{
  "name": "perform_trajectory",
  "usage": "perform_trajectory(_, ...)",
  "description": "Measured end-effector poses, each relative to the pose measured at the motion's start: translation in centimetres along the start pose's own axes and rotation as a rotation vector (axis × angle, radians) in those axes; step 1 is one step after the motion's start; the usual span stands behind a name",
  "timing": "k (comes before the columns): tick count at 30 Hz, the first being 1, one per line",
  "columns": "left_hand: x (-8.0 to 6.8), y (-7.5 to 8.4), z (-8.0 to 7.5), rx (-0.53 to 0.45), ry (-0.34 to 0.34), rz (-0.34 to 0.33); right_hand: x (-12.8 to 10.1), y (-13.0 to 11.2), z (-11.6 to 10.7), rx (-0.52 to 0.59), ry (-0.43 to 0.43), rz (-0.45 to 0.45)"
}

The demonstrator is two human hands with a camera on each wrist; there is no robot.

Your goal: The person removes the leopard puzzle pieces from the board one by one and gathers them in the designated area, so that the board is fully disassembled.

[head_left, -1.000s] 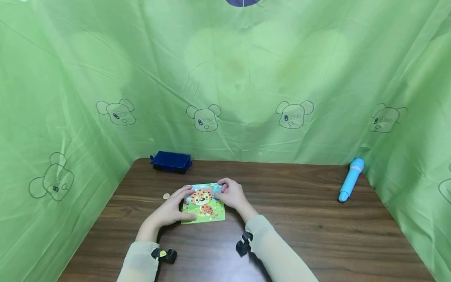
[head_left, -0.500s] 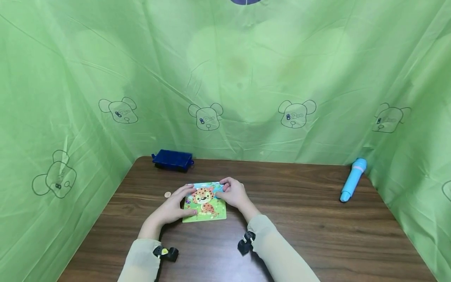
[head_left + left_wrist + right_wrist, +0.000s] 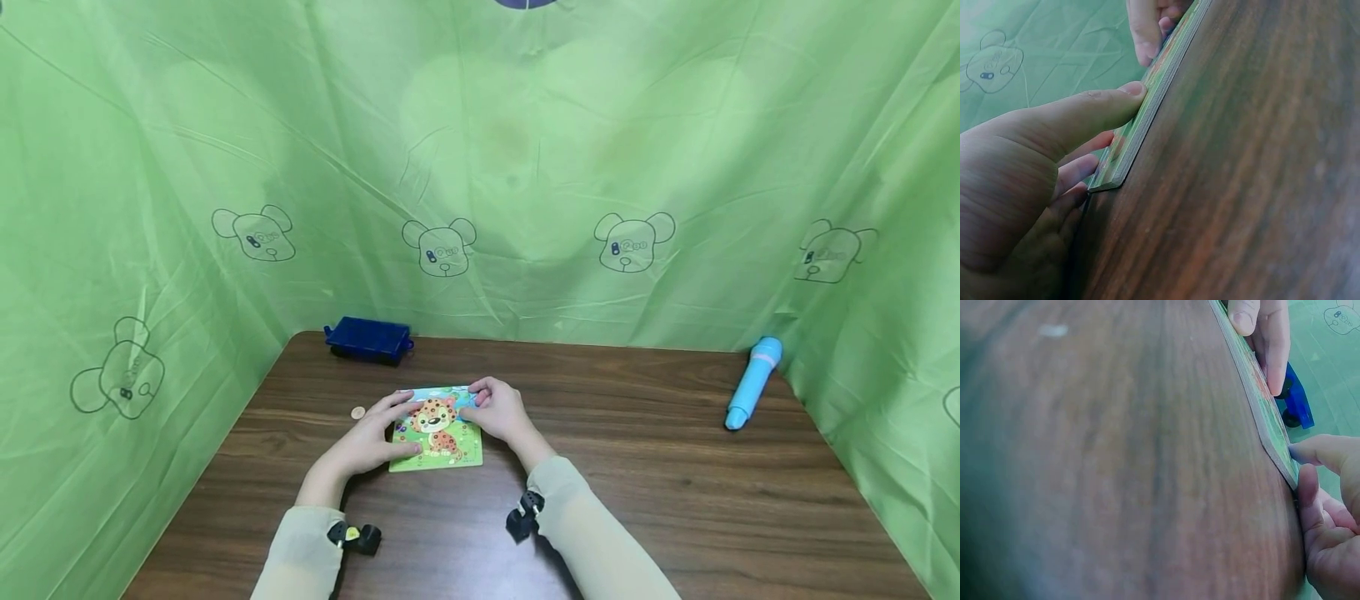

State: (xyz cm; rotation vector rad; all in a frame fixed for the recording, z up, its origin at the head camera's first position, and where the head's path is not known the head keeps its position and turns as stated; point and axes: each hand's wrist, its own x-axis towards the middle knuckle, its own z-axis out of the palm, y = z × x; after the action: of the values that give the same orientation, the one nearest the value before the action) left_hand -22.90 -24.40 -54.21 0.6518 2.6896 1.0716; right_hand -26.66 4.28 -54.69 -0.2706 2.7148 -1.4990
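A small square puzzle board (image 3: pixel 437 429) with a spotted leopard picture lies flat on the brown table (image 3: pixel 637 467). My left hand (image 3: pixel 396 425) grips its left side, thumb on the near corner and fingers along the far left edge. The left wrist view shows the thumb (image 3: pixel 1104 103) pressing on the board's edge (image 3: pixel 1147 119), with the other fingers tucked beside it. My right hand (image 3: pixel 476 400) pinches the far right corner with curled fingers. In the right wrist view that hand (image 3: pixel 1329 506) sits at the board's corner (image 3: pixel 1260 406).
A dark blue box (image 3: pixel 367 340) sits at the back left of the table. A small coin (image 3: pixel 358 412) lies just left of the board. A light blue cylinder (image 3: pixel 752 382) rests at the far right. Green sheeting (image 3: pixel 525 167) walls in three sides.
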Motion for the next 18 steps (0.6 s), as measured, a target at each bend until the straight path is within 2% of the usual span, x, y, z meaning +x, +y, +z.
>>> perform_trajectory(10,0.00,0.20,0.09,-0.010,-0.010,-0.008,0.02,-0.64,-0.20,0.039,-0.040,0.051)
perform_trajectory(18,0.01,0.28,-0.04,-0.007,-0.008,-0.019,0.19,-0.76,-0.18,0.049,-0.041,0.080)
